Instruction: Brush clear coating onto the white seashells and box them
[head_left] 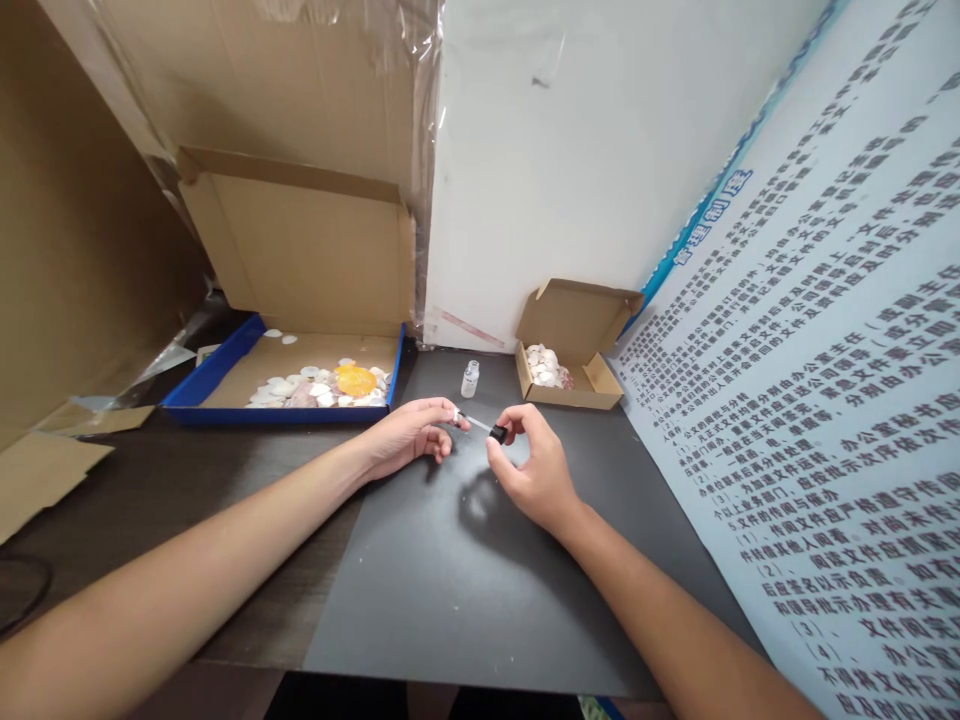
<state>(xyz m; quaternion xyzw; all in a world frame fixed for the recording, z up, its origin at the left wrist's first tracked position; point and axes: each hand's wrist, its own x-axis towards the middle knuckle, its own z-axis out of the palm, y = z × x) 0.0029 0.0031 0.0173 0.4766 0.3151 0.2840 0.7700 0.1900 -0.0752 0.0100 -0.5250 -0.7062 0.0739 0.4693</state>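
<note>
My right hand pinches the black cap of a bottle applicator between thumb and fingers. Its thin pale stem points left and reaches the fingertips of my left hand. My left thumb and forefinger are closed on a small pale piece, perhaps a shell; the fingers partly hide it. The stem's dark tip meets or nearly meets this piece, and I cannot tell which. Just beyond my hands, a small clear bottle with a white label stands upright without its cap.
At the back left, a blue-edged cardboard box holds white shells and an orange one. A smaller open box at the back right contains more shells. A printed poster borders the right side.
</note>
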